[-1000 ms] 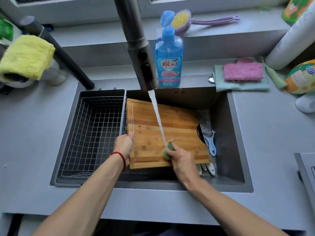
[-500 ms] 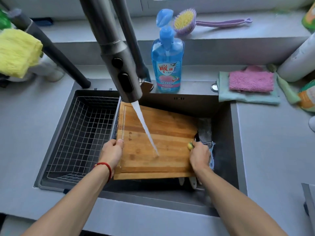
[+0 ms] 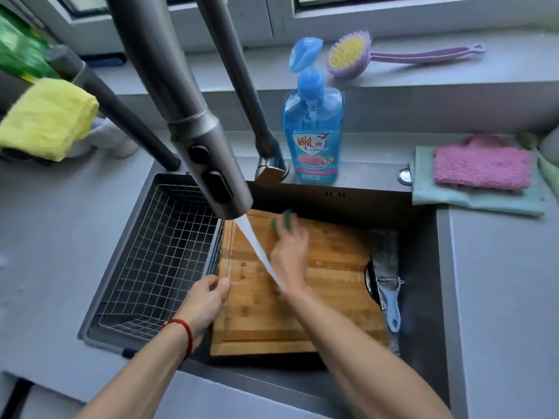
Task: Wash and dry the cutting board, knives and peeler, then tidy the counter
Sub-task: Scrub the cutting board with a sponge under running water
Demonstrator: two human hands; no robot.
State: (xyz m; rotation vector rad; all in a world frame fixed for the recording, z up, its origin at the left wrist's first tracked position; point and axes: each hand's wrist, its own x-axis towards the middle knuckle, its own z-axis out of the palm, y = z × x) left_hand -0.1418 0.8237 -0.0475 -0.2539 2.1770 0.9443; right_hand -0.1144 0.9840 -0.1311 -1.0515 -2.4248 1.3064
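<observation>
Soft daylight, fisheye edges, right hand [image 3: 289, 255] motion-blurred.

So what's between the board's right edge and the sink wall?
In the head view, a wet cleaver blade and a blue peeler lie between board and sink.

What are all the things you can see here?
board: 1, brown wood, in sink
sponge: 1, green, far end of board
peeler: 1, light blue, right of board
knife: 1, grey blade, under peeler
basket: 1, wire, left in sink
tap: 1, grey, running
soap: 1, blue, behind sink
brush: 1, purple, on sill
cloths: pink on green, right; yellow, left
left hand: holds board edge
right hand: grips sponge
</observation>
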